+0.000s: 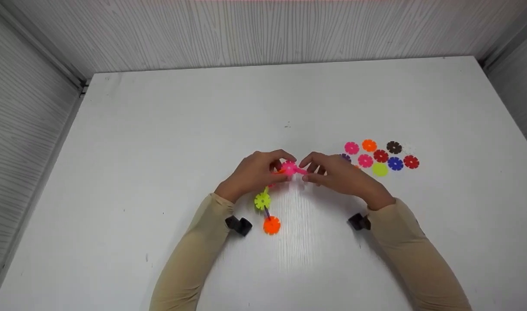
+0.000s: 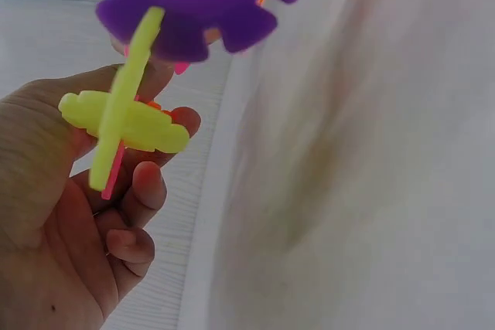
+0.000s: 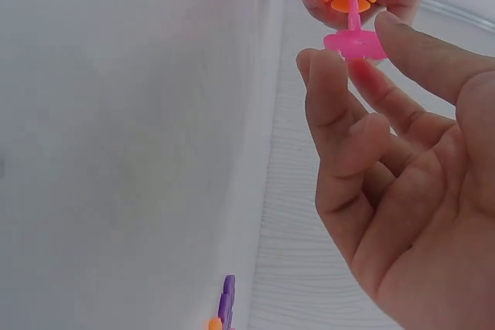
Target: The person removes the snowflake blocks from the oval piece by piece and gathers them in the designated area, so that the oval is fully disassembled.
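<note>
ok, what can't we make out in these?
Head: loose purple notched disc, partly covered by the right hand.
Head: pale pieces, too faint against the white tabletop to count.
Head: interlocked disc chain, partly hidden by the left hand.
Left wrist: purple chain disc, cut off by the top edge.
Right wrist: orange piece, cut off by the bottom edge.

Purple disc (image 2: 205, 7) (its top out of view)
</note>
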Action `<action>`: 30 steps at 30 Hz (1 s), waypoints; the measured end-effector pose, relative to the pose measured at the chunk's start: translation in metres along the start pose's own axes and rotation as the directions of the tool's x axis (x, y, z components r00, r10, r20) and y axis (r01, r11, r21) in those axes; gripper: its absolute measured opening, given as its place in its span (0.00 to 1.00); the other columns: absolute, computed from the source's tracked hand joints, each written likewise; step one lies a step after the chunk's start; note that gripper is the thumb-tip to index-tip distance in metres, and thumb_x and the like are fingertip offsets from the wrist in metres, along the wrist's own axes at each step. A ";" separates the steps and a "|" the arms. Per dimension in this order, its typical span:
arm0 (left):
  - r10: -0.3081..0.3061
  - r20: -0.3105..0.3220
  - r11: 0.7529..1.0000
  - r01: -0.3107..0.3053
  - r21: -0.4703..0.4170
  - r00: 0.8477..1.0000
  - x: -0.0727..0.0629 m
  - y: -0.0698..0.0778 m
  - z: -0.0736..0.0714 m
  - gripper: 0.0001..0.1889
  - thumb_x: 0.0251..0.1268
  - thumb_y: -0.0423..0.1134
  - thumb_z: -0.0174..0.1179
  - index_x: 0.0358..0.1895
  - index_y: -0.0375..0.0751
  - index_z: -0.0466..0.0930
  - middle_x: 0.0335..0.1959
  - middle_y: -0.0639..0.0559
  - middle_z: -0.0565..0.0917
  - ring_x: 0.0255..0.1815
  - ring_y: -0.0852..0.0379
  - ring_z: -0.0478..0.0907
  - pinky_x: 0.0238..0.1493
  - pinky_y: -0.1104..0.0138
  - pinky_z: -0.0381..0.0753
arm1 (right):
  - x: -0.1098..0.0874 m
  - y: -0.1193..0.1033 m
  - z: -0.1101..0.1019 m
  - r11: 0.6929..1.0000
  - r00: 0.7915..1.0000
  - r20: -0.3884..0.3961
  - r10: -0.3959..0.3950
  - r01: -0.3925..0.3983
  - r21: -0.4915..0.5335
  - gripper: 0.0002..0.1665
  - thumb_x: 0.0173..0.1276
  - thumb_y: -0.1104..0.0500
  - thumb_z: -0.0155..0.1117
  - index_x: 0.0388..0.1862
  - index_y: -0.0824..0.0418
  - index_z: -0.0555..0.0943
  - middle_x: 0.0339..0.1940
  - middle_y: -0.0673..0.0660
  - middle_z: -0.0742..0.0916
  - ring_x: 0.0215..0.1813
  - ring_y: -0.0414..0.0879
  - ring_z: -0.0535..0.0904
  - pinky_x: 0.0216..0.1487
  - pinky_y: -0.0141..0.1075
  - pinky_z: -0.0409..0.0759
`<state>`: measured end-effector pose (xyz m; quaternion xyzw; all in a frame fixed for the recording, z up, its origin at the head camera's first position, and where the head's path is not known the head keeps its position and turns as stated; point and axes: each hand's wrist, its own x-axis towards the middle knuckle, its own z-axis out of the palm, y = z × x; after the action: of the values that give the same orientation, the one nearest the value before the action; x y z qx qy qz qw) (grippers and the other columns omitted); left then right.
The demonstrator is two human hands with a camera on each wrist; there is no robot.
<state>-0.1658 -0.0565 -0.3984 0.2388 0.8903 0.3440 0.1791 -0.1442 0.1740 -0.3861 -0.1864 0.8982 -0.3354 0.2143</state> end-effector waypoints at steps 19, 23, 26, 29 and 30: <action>0.051 -0.050 0.996 -0.048 0.077 0.997 -0.002 0.009 0.003 0.20 0.59 0.48 0.65 0.54 0.50 0.78 0.32 0.52 0.83 0.30 0.57 0.73 0.30 0.70 0.71 | -0.002 -0.003 0.000 0.965 0.977 -0.146 -0.154 0.116 -0.237 0.08 0.66 0.60 0.64 0.41 0.61 0.79 0.34 0.56 0.87 0.33 0.46 0.80 0.41 0.40 0.82; 0.042 -0.127 0.993 -0.028 0.110 0.991 -0.004 -0.002 -0.003 0.19 0.60 0.47 0.64 0.53 0.47 0.77 0.34 0.50 0.84 0.30 0.56 0.74 0.32 0.69 0.70 | -0.006 0.016 -0.016 0.976 0.976 -0.195 -0.092 0.049 -0.213 0.08 0.68 0.60 0.62 0.43 0.62 0.78 0.33 0.57 0.86 0.31 0.46 0.78 0.35 0.36 0.78; 0.000 -0.192 0.996 0.017 0.086 0.981 -0.006 -0.014 -0.009 0.18 0.60 0.45 0.65 0.53 0.48 0.77 0.33 0.49 0.84 0.30 0.55 0.73 0.33 0.68 0.69 | -0.013 0.036 -0.036 0.992 0.969 -0.246 -0.012 -0.021 -0.128 0.09 0.71 0.59 0.60 0.47 0.61 0.77 0.34 0.58 0.86 0.32 0.47 0.77 0.33 0.33 0.74; -0.017 -0.197 0.999 0.026 0.041 0.980 -0.004 -0.021 -0.013 0.19 0.60 0.46 0.65 0.54 0.51 0.77 0.32 0.50 0.83 0.30 0.55 0.72 0.33 0.68 0.68 | -0.020 0.050 -0.053 0.997 0.955 -0.292 0.044 -0.059 -0.045 0.13 0.72 0.58 0.58 0.52 0.59 0.77 0.35 0.60 0.86 0.35 0.50 0.79 0.33 0.30 0.74; -0.017 -0.188 0.999 0.023 0.029 0.982 -0.003 -0.021 -0.014 0.19 0.60 0.46 0.65 0.55 0.52 0.77 0.32 0.50 0.82 0.30 0.55 0.72 0.33 0.68 0.68 | -0.021 0.054 -0.057 0.997 0.950 -0.306 0.058 -0.068 -0.024 0.14 0.72 0.57 0.58 0.54 0.58 0.76 0.36 0.60 0.86 0.35 0.51 0.79 0.33 0.29 0.74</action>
<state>-0.1762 -0.0792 -0.4028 0.1991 0.9107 0.3496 0.0939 -0.1663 0.2516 -0.3789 -0.1072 0.9316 -0.3378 0.0805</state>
